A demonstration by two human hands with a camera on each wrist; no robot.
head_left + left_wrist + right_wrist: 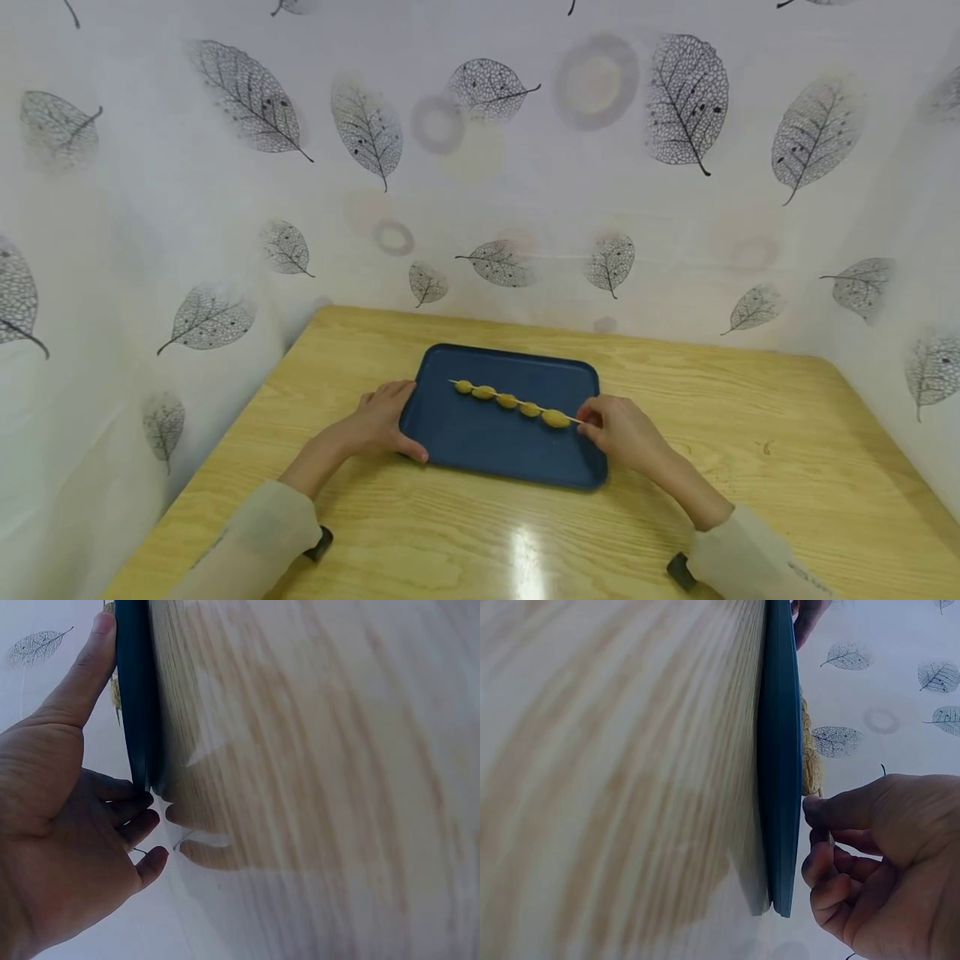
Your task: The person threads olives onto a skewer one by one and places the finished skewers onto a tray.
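A skewer [507, 401] with several yellowish-brown oval pieces lies slantwise over the dark blue tray [480, 446]. My right hand [621, 429] pinches the bare right end of its stick between thumb and fingers, just over the tray's right rim. In the right wrist view the lowest piece [811, 774] is close to the thumb tip, and the other fingers curl in below. At the tray's left side rests my left hand [378, 422], its thumb stretched along the front left corner and its fingers along the left rim. The left wrist view shows those fingers [141, 825] loosely bent beside the tray.
The tray sits on a light wood-grain table [360, 525], toward the back. A pale curtain-like sheet with leaf prints [510, 192] surrounds the table behind and at both sides. Dark bands [318, 543] show at both sleeve cuffs.
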